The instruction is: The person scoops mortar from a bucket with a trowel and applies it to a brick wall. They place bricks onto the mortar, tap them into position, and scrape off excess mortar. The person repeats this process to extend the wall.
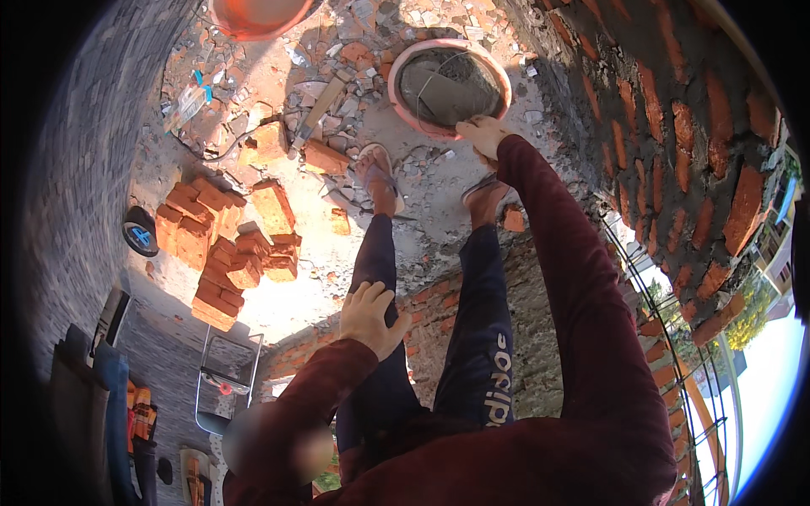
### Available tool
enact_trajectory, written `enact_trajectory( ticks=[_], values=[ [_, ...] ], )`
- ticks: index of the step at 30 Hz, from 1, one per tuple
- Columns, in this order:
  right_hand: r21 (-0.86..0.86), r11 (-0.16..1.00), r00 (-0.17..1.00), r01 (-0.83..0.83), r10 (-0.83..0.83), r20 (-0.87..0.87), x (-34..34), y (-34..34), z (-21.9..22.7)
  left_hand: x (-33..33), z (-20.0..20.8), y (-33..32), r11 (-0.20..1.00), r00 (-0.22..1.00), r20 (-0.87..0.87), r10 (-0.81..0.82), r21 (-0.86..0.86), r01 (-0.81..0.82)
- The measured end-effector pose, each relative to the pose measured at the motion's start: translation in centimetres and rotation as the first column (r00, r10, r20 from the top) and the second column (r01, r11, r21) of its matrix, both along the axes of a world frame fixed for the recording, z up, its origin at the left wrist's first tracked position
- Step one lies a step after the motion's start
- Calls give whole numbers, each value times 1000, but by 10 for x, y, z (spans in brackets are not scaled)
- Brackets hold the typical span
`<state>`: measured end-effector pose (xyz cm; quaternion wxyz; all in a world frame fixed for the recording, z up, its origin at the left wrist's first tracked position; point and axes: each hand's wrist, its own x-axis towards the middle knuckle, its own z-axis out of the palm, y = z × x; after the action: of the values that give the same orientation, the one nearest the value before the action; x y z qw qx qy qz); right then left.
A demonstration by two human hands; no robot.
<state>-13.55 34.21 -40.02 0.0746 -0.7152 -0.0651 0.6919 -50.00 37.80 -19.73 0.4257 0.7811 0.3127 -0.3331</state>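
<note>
A round reddish-orange basin point(398, 103) of wet grey mortar point(447, 88) sits on the rubble-strewn floor ahead of my feet. A thin wire or cord curves across the mortar. At the basin's near right edge, my right hand point(483, 137) has its fingers curled against the rim, closed on it; the undersides of those fingers are hidden. My left hand point(369, 319) lies on my left knee, fingers spread, holding nothing.
Orange bricks point(196, 221) are heaped on the left. Beyond them lie a wooden piece point(321, 110), a clear plastic item point(187, 105) and another orange basin point(260, 32). A brick wall point(666, 126) with grey mortar rises on the right, near thin metal bars point(666, 333).
</note>
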Motion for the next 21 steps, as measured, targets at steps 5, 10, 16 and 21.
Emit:
enact_trajectory(
  ticks=[5, 10, 16, 21],
  values=[
    [132, 899, 803, -417, 297, 516, -13, -71, -92, -4, -3, 3, 999, 1000, -8, 13, -35, -14],
    [-65, 908, 735, -415, 376, 564, 9, -59, 0, 1, 0, 4, 999, 999, -44, 18, -38, -19],
    [-45, 938, 752, -343, 302, 586, -22, -35, -77, -7, -3, 3, 999, 999, -17, 28, -34, -28],
    [121, 989, 928, -86, 35, 371, -41, -30, -92, -6, -3, 5, 999, 999, -10, 32, -29, -32]
  ],
)
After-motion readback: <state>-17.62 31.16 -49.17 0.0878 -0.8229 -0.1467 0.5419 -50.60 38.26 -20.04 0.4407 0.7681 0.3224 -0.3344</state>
